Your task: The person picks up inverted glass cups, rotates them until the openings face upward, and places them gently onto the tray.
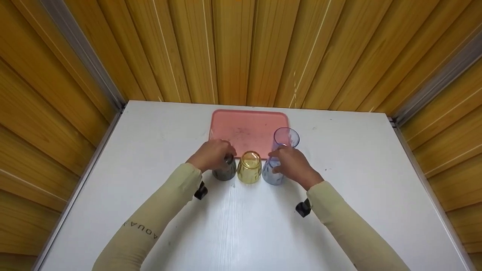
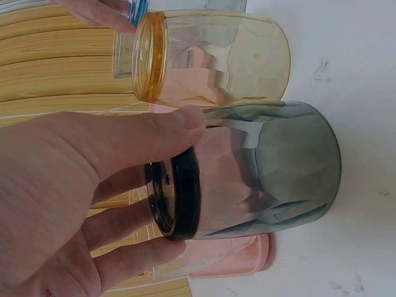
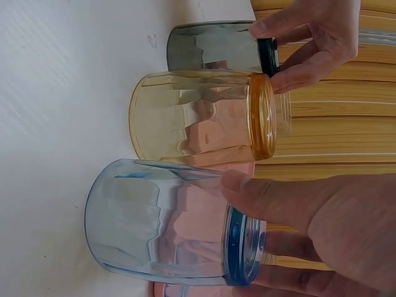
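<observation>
On the white table (image 1: pixel 233 233), just in front of the pink tray (image 1: pixel 244 130), stand the grey tumbler (image 1: pixel 224 174), the yellow tumbler (image 1: pixel 249 174) and the blue tumbler (image 1: pixel 272 177), all bottom-up in a row. I judge them stiff, fairly light, slick along the walls and perhaps breakable; whether glass or plastic, I cannot tell. The thick raised bottoms look like the best hold. There my left hand (image 1: pixel 213 155) grips the grey one and my right hand (image 1: pixel 296 166) the blue, each spread about one base's width.
</observation>
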A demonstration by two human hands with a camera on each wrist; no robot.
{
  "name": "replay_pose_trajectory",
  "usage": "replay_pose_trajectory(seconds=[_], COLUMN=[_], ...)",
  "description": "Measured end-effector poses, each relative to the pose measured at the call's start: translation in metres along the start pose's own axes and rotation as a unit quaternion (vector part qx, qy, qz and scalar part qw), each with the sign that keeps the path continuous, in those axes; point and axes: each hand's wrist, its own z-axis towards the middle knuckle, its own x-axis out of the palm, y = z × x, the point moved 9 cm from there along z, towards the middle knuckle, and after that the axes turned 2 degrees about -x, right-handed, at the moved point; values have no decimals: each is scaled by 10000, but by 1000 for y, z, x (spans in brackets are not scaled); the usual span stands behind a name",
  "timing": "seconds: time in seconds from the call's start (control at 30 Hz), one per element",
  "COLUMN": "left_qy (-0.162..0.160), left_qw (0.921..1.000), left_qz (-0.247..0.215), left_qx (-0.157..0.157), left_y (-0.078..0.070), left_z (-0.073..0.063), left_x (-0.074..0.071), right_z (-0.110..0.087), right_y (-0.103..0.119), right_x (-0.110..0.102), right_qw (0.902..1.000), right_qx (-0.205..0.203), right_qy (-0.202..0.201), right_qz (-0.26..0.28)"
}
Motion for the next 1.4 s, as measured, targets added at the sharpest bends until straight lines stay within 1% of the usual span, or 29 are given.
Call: replay_pose_trajectory(seconds=[0.27,0.5,0.67,1.03,1.23,1.4], left_qy=[-12,-98,0,87,151,124], left_qw=[10000,9993,9994,9999,9998,9998], left_qz=[51,282,306,97,14,133], left_qx=[23,206,134,-8,-157,-29], left_y=[0,-2,-2,0,2,0], left_z=[0,-4,-5,-11,-15,-19], left_x=[0,-2,-3,-5,-8,-11], right_z=[0,0,-1,-2,-4,-6], right_y=[0,2,-1,-10,-13,-11], right_x=[-1,-2,-3,0,2,3], right_qw=[10000,9994,9997,9999,9996,9997], right_qx=[-6,-245,-167,-56,-20,-150], right_qy=[0,-143,-169,-104,-106,-184], right_qz=[11,-208,-71,117,262,113])
